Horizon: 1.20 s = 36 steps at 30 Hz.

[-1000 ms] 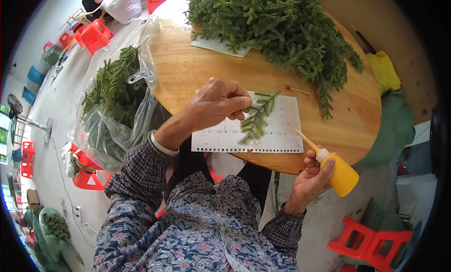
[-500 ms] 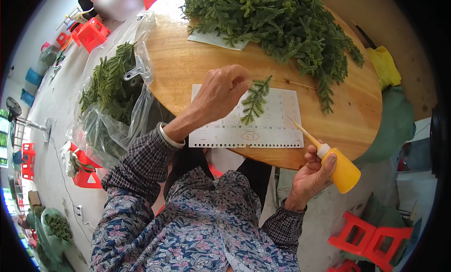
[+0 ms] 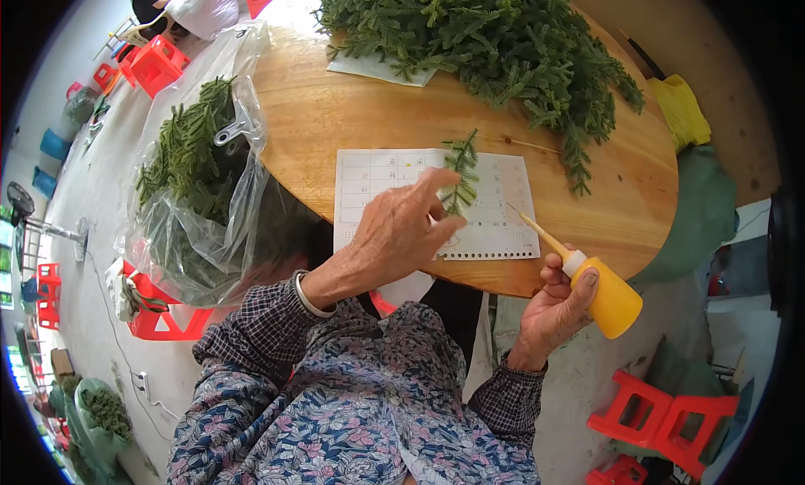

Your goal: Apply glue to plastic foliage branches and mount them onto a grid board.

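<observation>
on the paper sheet [image 3: 495,225], the left hand [image 3: 401,232] has released the sprig [image 3: 459,173], fingers spread.

Printed white sheet [image 3: 436,202] with grid lines and row of punched holes along near edge: flat on round wooden table [image 3: 335,124], near its front edge, partly under hand. Second white sheet [image 3: 377,67]: farther back, mostly under pile of green sprigs [image 3: 495,41]. Clear plastic bag [image 3: 201,208] of green sprigs: hangs at table's left edge, held by metal clip. Yellow squeeze bottle [image 3: 605,294], narrow nozzle: off table's right front edge.
</observation>
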Each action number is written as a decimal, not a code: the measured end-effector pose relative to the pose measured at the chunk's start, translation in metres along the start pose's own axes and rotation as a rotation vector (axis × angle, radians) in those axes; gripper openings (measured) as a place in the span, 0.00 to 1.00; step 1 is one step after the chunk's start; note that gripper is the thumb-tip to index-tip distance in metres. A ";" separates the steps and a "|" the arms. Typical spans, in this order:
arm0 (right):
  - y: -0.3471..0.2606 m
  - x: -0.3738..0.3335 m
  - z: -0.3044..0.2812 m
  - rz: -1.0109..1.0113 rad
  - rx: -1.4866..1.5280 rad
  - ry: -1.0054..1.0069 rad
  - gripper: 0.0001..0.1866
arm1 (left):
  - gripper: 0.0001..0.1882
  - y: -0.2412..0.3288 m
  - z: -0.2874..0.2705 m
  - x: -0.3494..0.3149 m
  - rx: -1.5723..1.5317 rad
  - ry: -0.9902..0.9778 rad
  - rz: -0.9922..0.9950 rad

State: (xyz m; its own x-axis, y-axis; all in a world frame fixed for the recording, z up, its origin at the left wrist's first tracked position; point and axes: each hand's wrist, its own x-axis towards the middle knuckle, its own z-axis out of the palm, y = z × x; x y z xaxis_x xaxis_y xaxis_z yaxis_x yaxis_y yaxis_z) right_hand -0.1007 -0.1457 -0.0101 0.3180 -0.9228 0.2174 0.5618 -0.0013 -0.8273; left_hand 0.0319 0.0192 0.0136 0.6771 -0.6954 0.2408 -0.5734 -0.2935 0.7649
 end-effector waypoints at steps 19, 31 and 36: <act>0.002 0.000 -0.003 -0.002 0.003 0.008 0.20 | 0.09 -0.004 0.008 0.020 0.255 0.441 0.459; 0.001 0.000 -0.003 0.000 0.030 0.012 0.20 | 0.09 -0.041 -0.005 0.040 0.457 0.184 0.600; 0.003 0.000 -0.004 0.002 0.028 0.017 0.20 | 0.08 -0.035 0.000 0.033 0.506 0.089 0.479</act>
State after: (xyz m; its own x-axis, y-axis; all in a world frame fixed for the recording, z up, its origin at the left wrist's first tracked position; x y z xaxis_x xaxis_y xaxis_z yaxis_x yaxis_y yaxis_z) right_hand -0.1024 -0.1475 -0.0145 0.3062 -0.9292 0.2071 0.5829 0.0109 -0.8125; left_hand 0.0748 0.0065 -0.0055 0.3190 -0.7744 0.5464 -0.9477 -0.2524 0.1955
